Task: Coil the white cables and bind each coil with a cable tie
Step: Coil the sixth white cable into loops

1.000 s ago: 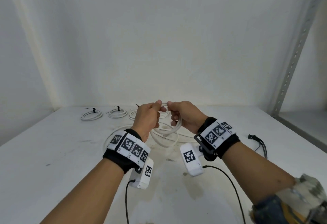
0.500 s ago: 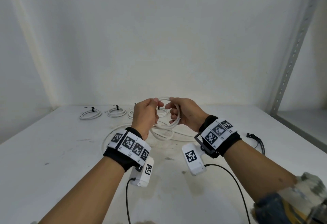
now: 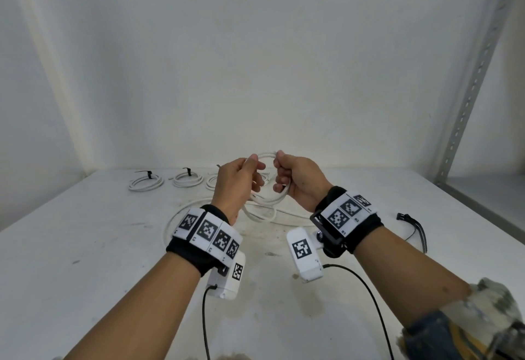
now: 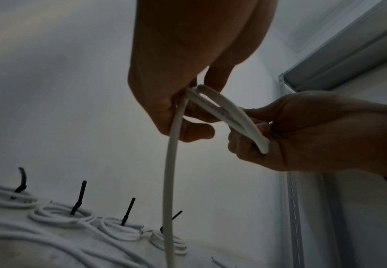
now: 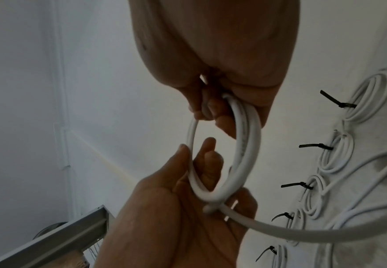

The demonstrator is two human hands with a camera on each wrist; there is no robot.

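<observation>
- Above the white table (image 3: pixel 85 246), both hands are raised and meet at a small coil of white cable (image 3: pixel 265 158) held in the air between them.
- The left hand (image 3: pixel 237 186) has its thumb and fingers curled around one side of the coil; the left wrist view shows the loops gripped there (image 4: pixel 211 105).
- The right hand (image 3: pixel 298 180) clasps the opposite side of the same coil with curled fingers; in the right wrist view the loops pass through its grasp (image 5: pixel 245 137).
- A loose length of the cable drops from the left hand's side of the coil down to the table (image 4: pixel 169 181), where more uncoiled white cable (image 3: pixel 181 214) lies in wide curves beneath the hands.
- Along the back of the table sits a row of finished coils (image 3: pixel 146 183), each bound with a black cable tie (image 3: pixel 145 173) whose tail sticks up; the wrist views show at least four of them side by side.
- A bunch of black cable ties (image 3: pixel 412 222) lies on the table to the right of the right wrist.
- A perforated metal shelf upright (image 3: pixel 471 89) stands at the right edge.
</observation>
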